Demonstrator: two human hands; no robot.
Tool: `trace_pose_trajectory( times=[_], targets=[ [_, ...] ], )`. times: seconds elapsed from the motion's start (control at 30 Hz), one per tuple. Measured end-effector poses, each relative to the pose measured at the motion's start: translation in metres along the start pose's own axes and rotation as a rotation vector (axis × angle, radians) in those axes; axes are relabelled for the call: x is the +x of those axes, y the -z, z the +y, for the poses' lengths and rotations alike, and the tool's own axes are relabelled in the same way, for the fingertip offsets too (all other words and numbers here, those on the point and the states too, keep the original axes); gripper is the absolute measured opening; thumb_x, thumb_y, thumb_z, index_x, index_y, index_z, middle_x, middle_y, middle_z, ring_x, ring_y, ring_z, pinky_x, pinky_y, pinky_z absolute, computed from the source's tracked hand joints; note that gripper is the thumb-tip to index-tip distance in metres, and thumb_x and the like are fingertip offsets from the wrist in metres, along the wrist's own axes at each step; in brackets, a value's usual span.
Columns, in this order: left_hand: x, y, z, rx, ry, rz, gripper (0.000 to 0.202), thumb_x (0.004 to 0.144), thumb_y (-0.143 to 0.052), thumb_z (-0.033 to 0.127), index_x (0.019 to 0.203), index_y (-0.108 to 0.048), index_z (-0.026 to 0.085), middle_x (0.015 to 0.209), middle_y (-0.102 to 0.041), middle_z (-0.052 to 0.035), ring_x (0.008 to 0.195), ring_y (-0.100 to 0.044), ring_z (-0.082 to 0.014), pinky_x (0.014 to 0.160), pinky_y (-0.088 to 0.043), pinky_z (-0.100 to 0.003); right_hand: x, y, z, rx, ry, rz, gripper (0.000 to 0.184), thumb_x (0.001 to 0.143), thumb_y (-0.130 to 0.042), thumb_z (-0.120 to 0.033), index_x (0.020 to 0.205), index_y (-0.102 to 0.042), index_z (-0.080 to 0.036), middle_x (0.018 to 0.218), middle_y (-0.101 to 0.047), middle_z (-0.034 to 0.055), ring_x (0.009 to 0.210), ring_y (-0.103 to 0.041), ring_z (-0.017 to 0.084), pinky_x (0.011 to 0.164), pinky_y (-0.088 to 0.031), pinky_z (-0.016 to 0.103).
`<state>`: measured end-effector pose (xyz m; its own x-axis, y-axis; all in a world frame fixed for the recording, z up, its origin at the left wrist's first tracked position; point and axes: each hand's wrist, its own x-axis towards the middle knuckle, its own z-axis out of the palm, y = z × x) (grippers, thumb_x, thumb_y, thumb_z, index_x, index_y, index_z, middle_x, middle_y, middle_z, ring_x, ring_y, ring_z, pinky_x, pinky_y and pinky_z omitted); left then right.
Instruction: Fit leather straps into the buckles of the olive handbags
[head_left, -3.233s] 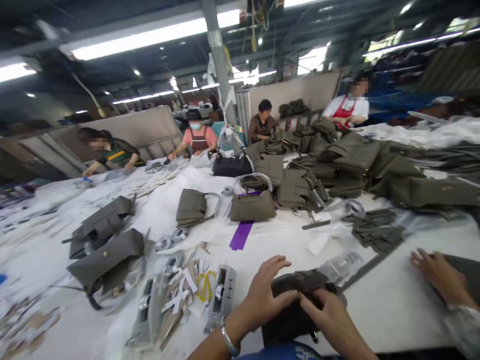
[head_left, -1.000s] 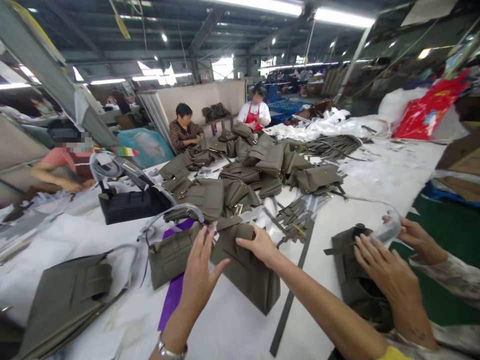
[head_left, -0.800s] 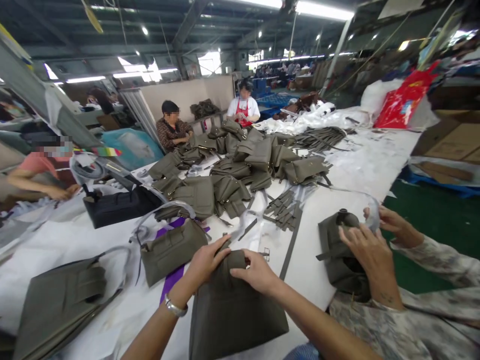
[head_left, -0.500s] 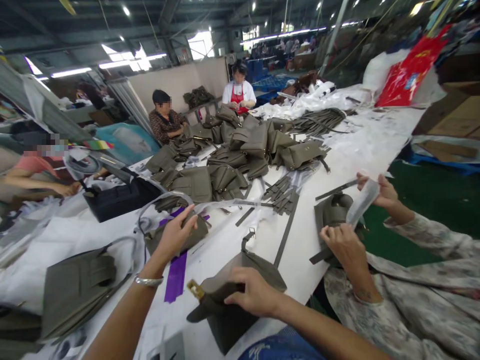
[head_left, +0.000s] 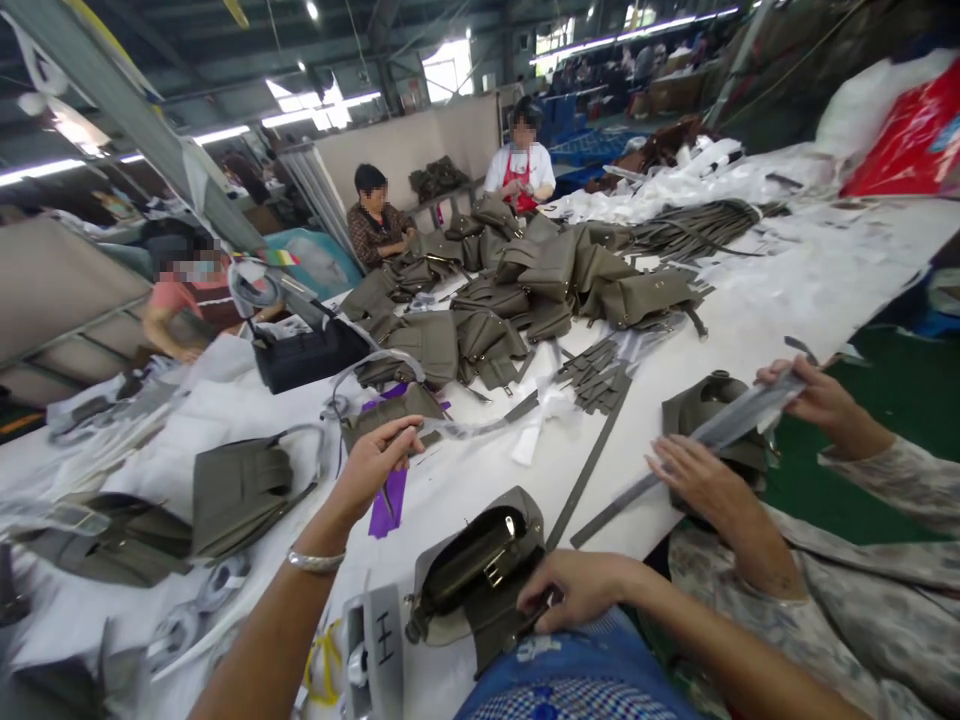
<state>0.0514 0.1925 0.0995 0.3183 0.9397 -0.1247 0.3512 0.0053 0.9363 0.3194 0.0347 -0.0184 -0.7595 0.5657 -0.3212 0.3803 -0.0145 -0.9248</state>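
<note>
An olive-green handbag (head_left: 480, 570) lies on its side at the table's near edge, its opening and a gold buckle showing. My right hand (head_left: 574, 588) is closed on its lower right side. My left hand (head_left: 375, 462) reaches forward over the white table (head_left: 480, 480) with fingers bent round the edge of another olive bag (head_left: 390, 412) that has a clear-wrapped handle and sits on a purple strip (head_left: 388, 500).
A co-worker's hands (head_left: 701, 478) on my right hold a bag (head_left: 712, 410) and a plastic-wrapped strap. Olive bags are piled at mid-table (head_left: 525, 290). A black bag (head_left: 304, 355), loose straps (head_left: 600, 365), a tape dispenser (head_left: 375, 640). Other people sit across the table.
The bag in my right hand has been drawn to the table edge and turned with its opening up. My left hand stays on the farther bag. The view has swung left.
</note>
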Motion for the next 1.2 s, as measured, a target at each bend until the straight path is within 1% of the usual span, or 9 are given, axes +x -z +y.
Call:
trace_pose_trajectory(
  times=[0.1,0.17,0.3,0.37,0.5,0.6,0.83,1.0,1.2],
  targets=[
    [-0.017,-0.003,0.001,-0.062,-0.004,-0.005,0.047,0.085,-0.055,0.045,0.118,-0.059,0.011,0.078,-0.062,-0.003,0.053,-0.041,-0.0065,0.051,-0.036,-0.019,0.013,0.01,-0.012,0.294,-0.05,0.298,0.032,0.082,-0.06,-0.046,0.09,-0.073,-0.018,0.085,-0.072,0.0047,0.078,-0.067,0.017,0.074,-0.053,0.029],
    [-0.032,-0.009,0.005,-0.073,-0.014,-0.019,0.047,0.087,-0.054,0.044,0.119,-0.058,0.01,0.077,-0.062,-0.0036,0.053,-0.042,-0.0068,0.05,-0.036,-0.019,0.03,0.013,-0.023,0.622,-0.063,0.502,0.042,0.085,-0.054,-0.054,0.093,-0.07,-0.016,0.085,-0.072,0.0081,0.079,-0.068,0.018,0.078,-0.054,0.032],
    [-0.073,-0.027,0.01,0.053,-0.033,-0.154,0.041,0.089,-0.052,0.042,0.118,-0.059,0.014,0.078,-0.066,-0.0049,0.06,-0.051,-0.0114,0.053,-0.04,-0.021,0.064,0.023,-0.039,1.24,0.041,0.535,0.06,0.086,-0.046,-0.065,0.109,-0.06,-0.011,0.105,-0.069,0.0178,0.098,-0.068,0.022,0.092,-0.052,0.039],
    [-0.095,-0.037,0.005,0.156,-0.077,-0.268,0.039,0.09,-0.052,0.039,0.121,-0.058,0.018,0.08,-0.069,-0.0044,0.066,-0.056,-0.0136,0.061,-0.044,-0.023,0.072,0.032,-0.042,1.384,0.1,0.571,0.054,0.089,-0.046,-0.059,0.105,-0.061,-0.009,0.108,-0.068,0.0188,0.102,-0.066,0.022,0.093,-0.052,0.038],
    [-0.128,-0.053,-0.02,0.221,-0.052,-0.33,0.061,0.092,-0.047,0.034,0.148,-0.023,0.026,0.087,-0.072,-0.0006,0.06,-0.056,-0.0127,0.067,-0.046,-0.026,0.073,0.052,-0.036,1.446,0.189,0.859,0.014,0.09,-0.056,-0.023,0.095,-0.064,-0.013,0.098,-0.072,0.0091,0.096,-0.068,0.015,0.091,-0.054,0.027],
    [-0.141,-0.055,-0.04,0.171,0.061,-0.282,0.072,0.092,-0.046,0.035,0.151,-0.006,0.025,0.088,-0.071,0.0,0.054,-0.053,-0.0118,0.065,-0.047,-0.027,0.066,0.063,-0.027,1.423,0.24,0.987,0.011,0.086,-0.059,-0.011,0.093,-0.065,-0.016,0.093,-0.073,0.0035,0.089,-0.069,0.012,0.088,-0.057,0.022],
    [-0.151,-0.043,-0.055,0.017,0.141,-0.266,0.073,0.09,-0.048,0.04,0.15,-0.009,0.024,0.091,-0.071,-0.0019,0.059,-0.056,-0.0126,0.068,-0.048,-0.029,0.053,0.077,-0.01,1.359,0.259,1.086,0.01,0.085,-0.06,-0.012,0.092,-0.065,-0.017,0.098,-0.073,0.0048,0.101,-0.067,0.017,0.087,-0.059,0.027],
    [-0.154,-0.043,-0.061,-0.047,0.151,-0.284,0.073,0.089,-0.049,0.041,0.15,-0.012,0.024,0.091,-0.071,-0.0021,0.062,-0.056,-0.0138,0.07,-0.047,-0.03,0.047,0.078,-0.009,1.365,0.269,1.119,0.012,0.088,-0.055,-0.01,0.09,-0.065,-0.017,0.096,-0.073,0.0037,0.1,-0.067,0.015,0.086,-0.058,0.023],
    [-0.159,-0.043,-0.053,-0.29,0.228,-0.311,0.068,0.092,-0.041,0.052,0.15,-0.015,0.025,0.109,-0.068,-0.008,0.081,-0.062,-0.0173,0.081,-0.048,-0.034,0.044,0.089,-0.014,1.367,0.262,1.159,0.016,0.091,-0.05,-0.011,0.088,-0.064,-0.016,0.092,-0.073,0.004,0.097,-0.068,0.014,0.085,-0.057,0.022]
  ],
)
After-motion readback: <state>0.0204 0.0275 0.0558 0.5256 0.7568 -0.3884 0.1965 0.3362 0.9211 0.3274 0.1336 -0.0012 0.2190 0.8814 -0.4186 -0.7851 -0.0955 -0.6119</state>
